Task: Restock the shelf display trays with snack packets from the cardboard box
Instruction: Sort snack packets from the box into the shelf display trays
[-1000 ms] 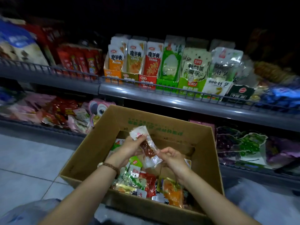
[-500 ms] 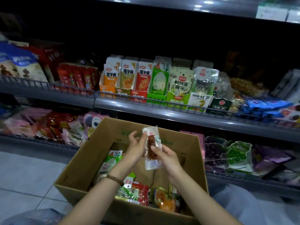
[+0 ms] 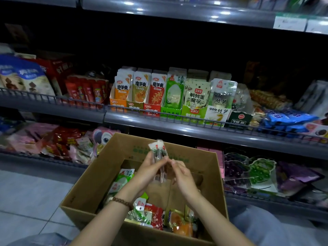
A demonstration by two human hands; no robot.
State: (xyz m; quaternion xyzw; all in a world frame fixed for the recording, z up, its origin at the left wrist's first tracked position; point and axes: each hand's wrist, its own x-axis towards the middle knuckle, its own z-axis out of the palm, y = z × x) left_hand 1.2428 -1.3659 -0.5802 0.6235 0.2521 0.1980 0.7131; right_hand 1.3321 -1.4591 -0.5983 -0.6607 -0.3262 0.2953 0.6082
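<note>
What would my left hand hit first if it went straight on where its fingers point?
Beyond the snack packet it grips, the left hand likely meets the cardboard box's far wall, though depth is unclear.

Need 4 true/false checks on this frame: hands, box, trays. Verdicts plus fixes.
1. The left hand and right hand both hold a clear packet above the cardboard box. True.
2. The cardboard box is empty. False: snack packets lie in it, mostly along its near and left sides.
3. A bead bracelet sits on the left wrist. True.
4. The red display tray stands at the right end of the tray row. False: it stands third from the left, between the olive tray and the green tray.
</note>
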